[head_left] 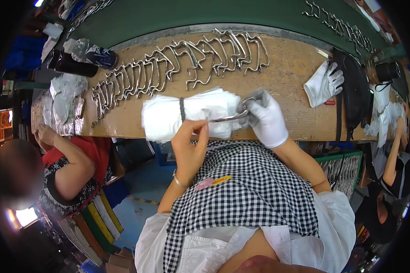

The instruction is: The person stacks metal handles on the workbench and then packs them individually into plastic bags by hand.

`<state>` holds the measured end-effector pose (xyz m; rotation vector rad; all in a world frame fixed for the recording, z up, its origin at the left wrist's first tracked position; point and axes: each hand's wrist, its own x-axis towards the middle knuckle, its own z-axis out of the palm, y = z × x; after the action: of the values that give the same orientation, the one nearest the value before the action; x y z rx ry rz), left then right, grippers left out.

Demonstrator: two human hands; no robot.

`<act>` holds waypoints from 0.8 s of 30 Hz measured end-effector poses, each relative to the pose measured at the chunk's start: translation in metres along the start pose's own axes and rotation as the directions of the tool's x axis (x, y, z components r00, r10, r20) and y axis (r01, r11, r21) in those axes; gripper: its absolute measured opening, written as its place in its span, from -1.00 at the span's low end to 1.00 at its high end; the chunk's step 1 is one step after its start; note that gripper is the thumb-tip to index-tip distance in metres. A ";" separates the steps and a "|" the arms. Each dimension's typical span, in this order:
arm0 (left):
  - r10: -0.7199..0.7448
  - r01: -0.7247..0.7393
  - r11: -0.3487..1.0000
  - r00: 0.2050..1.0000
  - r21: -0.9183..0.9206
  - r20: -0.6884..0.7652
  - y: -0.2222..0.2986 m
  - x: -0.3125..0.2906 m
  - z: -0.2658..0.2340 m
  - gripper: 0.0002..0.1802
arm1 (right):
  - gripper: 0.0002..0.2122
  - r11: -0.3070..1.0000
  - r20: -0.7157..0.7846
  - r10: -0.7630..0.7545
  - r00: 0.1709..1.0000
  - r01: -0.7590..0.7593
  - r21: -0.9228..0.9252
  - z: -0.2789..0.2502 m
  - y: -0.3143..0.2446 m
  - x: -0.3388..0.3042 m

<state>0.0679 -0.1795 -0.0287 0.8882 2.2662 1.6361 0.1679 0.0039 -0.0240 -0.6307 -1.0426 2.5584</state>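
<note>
The wooden table spans the view, its curved row of bent metal pieces running from ten to twelve o'clock of the held piece. At nine lies a banded stack of clear bags. The right hand (gloved in white) grips the bent metal rod above the table's near edge; whether the bare left hand pinches its tip or merely touches, I cannot tell. A spare glove lies at two o'clock.
</note>
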 end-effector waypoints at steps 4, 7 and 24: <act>-0.102 0.200 0.863 0.968 -0.464 0.227 0.035 -0.006 -0.012 -0.87 | -0.91 0.769 0.312 -0.213 0.926 0.356 -0.531 0.026 0.005 -0.016; -0.116 0.218 0.848 0.966 -0.482 0.233 0.047 -0.004 -0.008 -0.87 | -0.87 0.032 0.796 -0.365 0.483 0.861 -0.508 0.026 -0.004 -0.015; 0.079 -0.131 0.929 0.984 0.347 0.161 0.005 0.026 0.038 -0.70 | -0.80 -0.261 0.108 -0.955 0.275 -0.613 -0.746 -0.298 -0.238 -0.181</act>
<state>0.0682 -0.1336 -0.0332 1.1866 2.4905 1.1646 0.5000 0.2625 0.0066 -1.4309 -1.9628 -0.4268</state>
